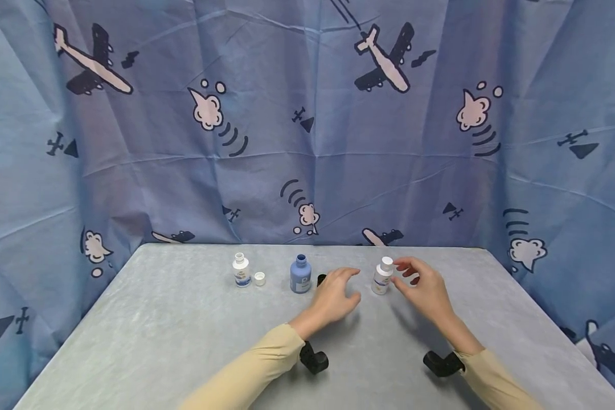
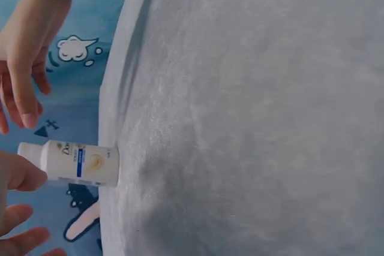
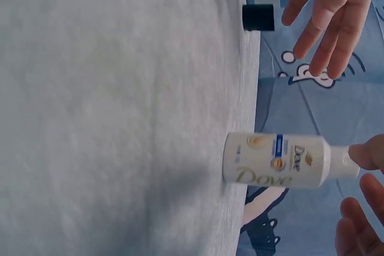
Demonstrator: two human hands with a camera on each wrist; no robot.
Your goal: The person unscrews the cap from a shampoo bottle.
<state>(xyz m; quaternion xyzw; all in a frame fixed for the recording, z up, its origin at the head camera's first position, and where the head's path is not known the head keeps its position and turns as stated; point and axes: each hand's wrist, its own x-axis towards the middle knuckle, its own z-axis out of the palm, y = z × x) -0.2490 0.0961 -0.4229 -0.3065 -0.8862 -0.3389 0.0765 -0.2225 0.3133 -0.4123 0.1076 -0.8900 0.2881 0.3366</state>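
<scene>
A small white Dove bottle (image 1: pixel 382 276) with its white cap (image 1: pixel 386 262) on stands upright on the table. My right hand (image 1: pixel 426 289) is just to its right, fingers loosely bent and spread around the cap's side. In the right wrist view the thumb (image 3: pixel 367 151) overlaps the cap; whether it touches is unclear. My left hand (image 1: pixel 334 293) hovers left of the bottle with fingers spread, holding nothing. Behind that hand, a black cap (image 1: pixel 321 279) is partly hidden. The label of the white bottle (image 2: pixel 81 163) also shows in the left wrist view.
A blue bottle (image 1: pixel 300 275) with an uncapped neck stands left of my left hand. Farther left is an uncapped white bottle (image 1: pixel 241 270) with a white cap (image 1: pixel 259 278) beside it. The grey table (image 1: pixel 159 341) ends at a patterned blue curtain (image 1: pixel 266 142).
</scene>
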